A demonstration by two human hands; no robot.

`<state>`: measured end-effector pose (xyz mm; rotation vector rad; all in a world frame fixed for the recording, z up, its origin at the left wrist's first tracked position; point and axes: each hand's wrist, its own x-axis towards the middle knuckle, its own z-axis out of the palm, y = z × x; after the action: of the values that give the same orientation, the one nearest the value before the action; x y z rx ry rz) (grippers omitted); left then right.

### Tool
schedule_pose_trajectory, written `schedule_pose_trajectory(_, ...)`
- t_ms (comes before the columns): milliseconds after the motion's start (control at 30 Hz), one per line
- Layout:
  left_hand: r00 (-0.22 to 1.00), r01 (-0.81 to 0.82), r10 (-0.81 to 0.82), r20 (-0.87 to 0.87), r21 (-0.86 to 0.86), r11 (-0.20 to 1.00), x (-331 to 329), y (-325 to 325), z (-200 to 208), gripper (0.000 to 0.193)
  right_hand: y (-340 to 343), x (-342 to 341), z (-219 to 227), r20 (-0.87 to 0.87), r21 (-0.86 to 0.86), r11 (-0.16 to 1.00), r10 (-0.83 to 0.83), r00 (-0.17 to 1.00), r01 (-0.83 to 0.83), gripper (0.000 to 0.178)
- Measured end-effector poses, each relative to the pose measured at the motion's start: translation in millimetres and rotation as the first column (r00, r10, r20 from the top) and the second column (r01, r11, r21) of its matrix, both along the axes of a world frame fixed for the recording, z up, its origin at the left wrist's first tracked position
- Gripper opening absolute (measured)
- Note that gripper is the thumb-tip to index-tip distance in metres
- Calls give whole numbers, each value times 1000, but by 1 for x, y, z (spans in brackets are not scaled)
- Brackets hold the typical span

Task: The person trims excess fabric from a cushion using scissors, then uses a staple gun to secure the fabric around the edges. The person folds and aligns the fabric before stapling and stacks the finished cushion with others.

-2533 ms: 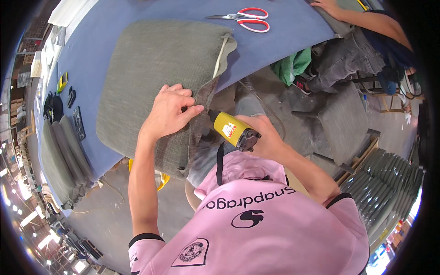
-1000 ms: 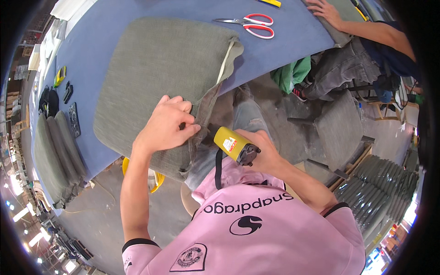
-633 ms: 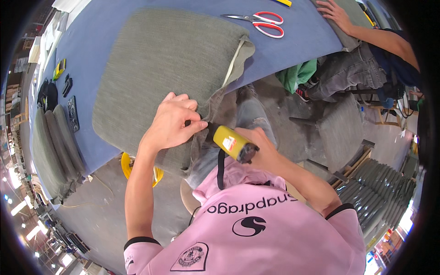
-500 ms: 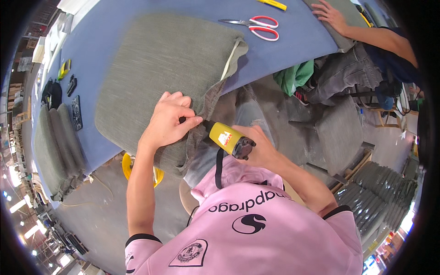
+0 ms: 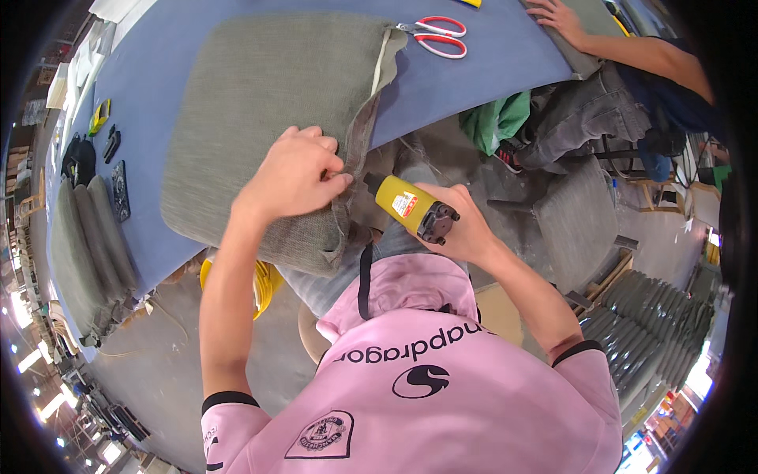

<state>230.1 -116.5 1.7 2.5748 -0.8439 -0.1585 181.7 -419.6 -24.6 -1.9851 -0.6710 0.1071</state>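
A grey-green fabric-covered cushion [image 5: 245, 103] lies on the blue table, its near corner reaching over the edge. My left hand [image 5: 294, 175] rests on its near right part, fingers curled and closed on the loose cloth edge [image 5: 357, 150]. My right hand [image 5: 462, 225] grips a yellow and black power tool [image 5: 407, 205], its black nose pointing toward the cushion's edge, a little apart from my left thumb. A pale strip shows along the cushion's far right edge. Touching that far right corner are red-and-white-handled scissors [image 5: 440, 37].
Several stacked cushions [image 5: 95, 245] stand at the left beside a phone [image 5: 120, 191] and a yellow tape measure [image 5: 99, 117]. A yellow coil [image 5: 267, 288] hangs below the table edge. At the far right, a co-worker's hand [image 5: 560, 22] rests on another cushion. Dark stacked pieces [image 5: 651, 324] lie lower right.
The power tool has drawn away from my left thumb, up and to the right. The cushion's near corner has shifted slightly away from me and rightward. My left hand stays on the edge.
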Motion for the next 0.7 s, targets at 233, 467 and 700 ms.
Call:
schedule_pose_trajectory(233,988,8,-29,-151,-138,990,9,13,-10,38,8,19,-4,-268,-28,989,135,954,-147,50)
schedule_pose_trajectory(467,991,3,-27,-133,-174,985,9,14,-13,38,10,27,14,-220,-79,987,123,968,-143,55)
schedule_pose_trajectory(700,991,-10,-16,-131,-190,982,9,15,-14,35,12,35,24,-272,-74,982,149,951,-175,52)
